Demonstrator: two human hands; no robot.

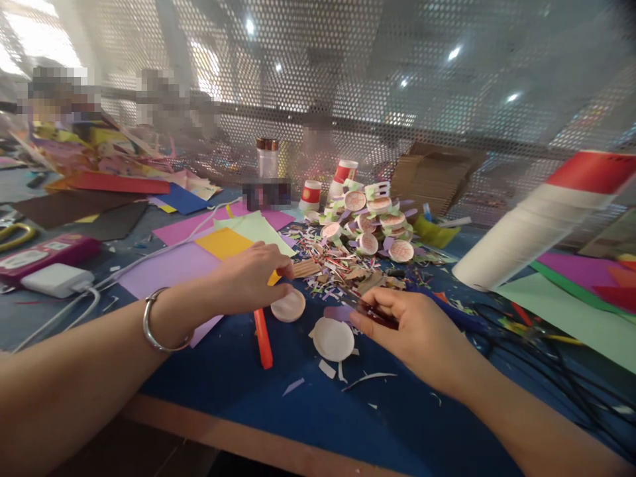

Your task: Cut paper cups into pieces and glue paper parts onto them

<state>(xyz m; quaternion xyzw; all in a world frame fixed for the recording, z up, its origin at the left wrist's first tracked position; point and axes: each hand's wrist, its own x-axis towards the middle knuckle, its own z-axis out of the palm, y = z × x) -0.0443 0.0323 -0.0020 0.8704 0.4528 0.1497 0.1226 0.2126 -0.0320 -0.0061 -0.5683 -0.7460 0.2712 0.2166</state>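
My left hand hovers palm down over coloured paper, thumb and fingers apart, with nothing visible in its grip. Just beyond its thumb lies a pale round paper-cup base. Below the hand is an orange stick-like object, its upper end hidden. My right hand is closed around a dark brown handled tool with a thin dark blade pointing left; its exact kind is unclear. Left of that hand, a second white cup base lies on the blue tabletop, touching a purple paper piece.
Behind the hands rises a heap of decorated cup bases among paper shreds. Stacked paper cups lean at right, near black cables. White cables and a pink power strip lie left. A perforated metal screen stands behind.
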